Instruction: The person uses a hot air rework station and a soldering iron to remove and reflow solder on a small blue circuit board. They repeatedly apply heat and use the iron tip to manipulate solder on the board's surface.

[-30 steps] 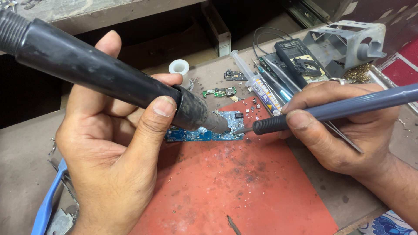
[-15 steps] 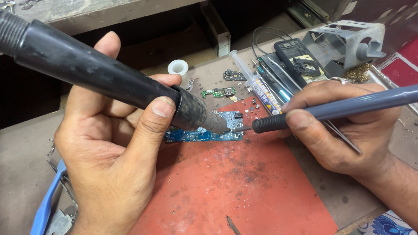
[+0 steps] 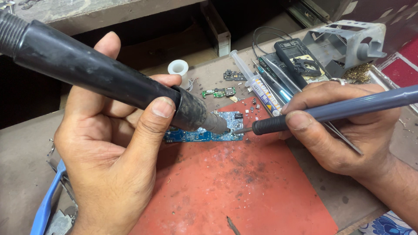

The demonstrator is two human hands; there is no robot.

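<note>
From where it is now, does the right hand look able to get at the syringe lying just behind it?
Probably yes, but not freely. The syringe lies bare on the bench just beyond the right hand, nothing covering it. That hand is full though, gripping the soldering iron, so it would have to set that down first.

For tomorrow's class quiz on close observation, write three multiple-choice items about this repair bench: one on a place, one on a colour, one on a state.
1. Where does the blue circuit board lie?
A. on the red mat's far edge
B. inside the metal stand
C. on the floor

2. What colour is the small spool?
A. green
B. white
C. black

3. How is the thin grey iron held?
A. lying loose
B. clamped in a vice
C. gripped in the right hand

Answers: 1 A, the board rests on the mat's top edge; 2 B, the spool is plainly white; 3 C, thumb and fingers wrap it, while the left hand holds the thick black tool.
</note>
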